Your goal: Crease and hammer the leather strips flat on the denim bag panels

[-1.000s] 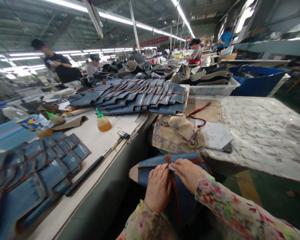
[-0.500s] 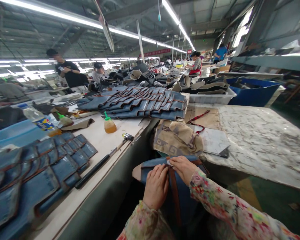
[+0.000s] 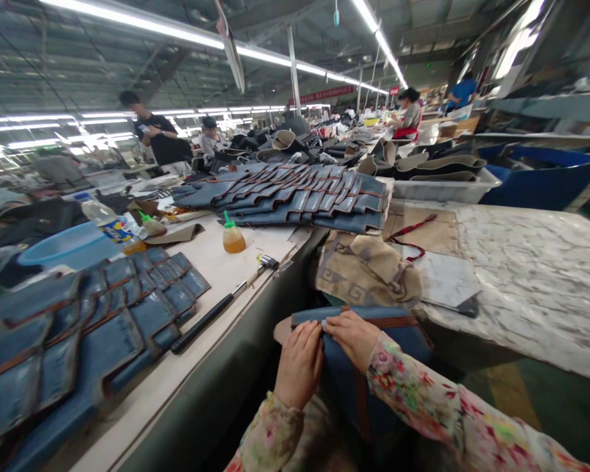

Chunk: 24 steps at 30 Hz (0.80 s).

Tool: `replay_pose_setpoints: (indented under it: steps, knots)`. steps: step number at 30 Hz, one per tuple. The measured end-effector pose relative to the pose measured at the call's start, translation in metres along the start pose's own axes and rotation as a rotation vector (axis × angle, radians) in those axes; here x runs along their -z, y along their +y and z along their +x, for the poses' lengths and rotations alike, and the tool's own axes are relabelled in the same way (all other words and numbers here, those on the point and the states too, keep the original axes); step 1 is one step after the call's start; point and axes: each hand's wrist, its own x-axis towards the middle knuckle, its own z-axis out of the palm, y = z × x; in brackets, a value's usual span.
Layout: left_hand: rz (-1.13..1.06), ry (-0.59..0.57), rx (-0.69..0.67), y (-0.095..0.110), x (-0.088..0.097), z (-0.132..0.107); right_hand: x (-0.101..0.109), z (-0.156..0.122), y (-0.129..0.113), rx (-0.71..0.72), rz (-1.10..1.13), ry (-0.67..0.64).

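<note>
In my lap, below the table edge, lies a blue leather-like bag piece (image 3: 338, 367) with brown strips and a pale flap at its left end. My left hand (image 3: 301, 362) grips its upper edge near that flap, fingers bent over the rim. Close beside it, my right hand (image 3: 354, 339) pinches the same edge, its fingertips almost meeting the left ones. Something small and whitish shows at the right fingertips, too little to name. Both thumbs are hidden.
Similar blue pieces (image 3: 128, 328) overlap on the left table, and more (image 3: 295, 196) lie stacked behind. A hammer (image 3: 226, 303), a glue bottle (image 3: 233, 237) and a plastic bottle (image 3: 109, 221) are nearby. A patterned cloth bag (image 3: 368, 269) sits ahead. Several people work farther back.
Both hands have slid left along the edge, away from the brown strip and nearer the pale flap. The camera has turned slightly left, so the surroundings sit farther right.
</note>
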Motion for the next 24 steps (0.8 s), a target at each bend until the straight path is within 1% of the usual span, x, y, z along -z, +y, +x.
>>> replay_pose_setpoints:
  steps: [5, 9, 12, 14, 16, 18, 19, 21, 22, 23, 24]
  knots:
    - [0.042, 0.023, 0.06, -0.017, 0.009, -0.01, -0.011, 0.019, -0.011, 0.047, -0.017, -0.09]
    - [0.06, 0.032, 0.131, -0.03, 0.01, -0.02, -0.025, 0.032, -0.018, 0.085, -0.011, -0.12]
    - [0.064, 0.071, 0.173, -0.032, 0.008, -0.028, -0.029, 0.039, -0.024, 0.108, 0.005, -0.137]
    - [0.052, 0.08, 0.187, -0.03, 0.013, -0.029, -0.029, 0.043, -0.027, 0.105, -0.002, -0.145]
    - [0.021, 0.082, 0.181, -0.029, 0.029, -0.025, -0.027, 0.043, -0.029, 0.104, -0.027, -0.156]
    - [0.008, 0.129, 0.178, -0.034, 0.057, -0.016, -0.025, 0.04, -0.029, 0.104, -0.055, -0.164]
    - [0.027, 0.174, 0.186, -0.04, 0.073, -0.01, -0.024, 0.037, -0.028, 0.104, -0.066, -0.162]
    - [0.128, 0.26, 0.243, -0.059, 0.104, 0.0, -0.022, 0.029, -0.025, 0.102, -0.081, -0.146]
    - [0.198, 0.262, 0.289, -0.071, 0.115, 0.004, -0.021, 0.023, -0.022, 0.102, -0.084, -0.137]
    - [0.266, 0.217, 0.345, -0.083, 0.123, 0.007, -0.019, 0.018, -0.019, 0.104, -0.088, -0.129]
    - [0.323, 0.136, 0.402, -0.095, 0.127, 0.009, -0.017, 0.012, -0.016, 0.106, -0.091, -0.122]
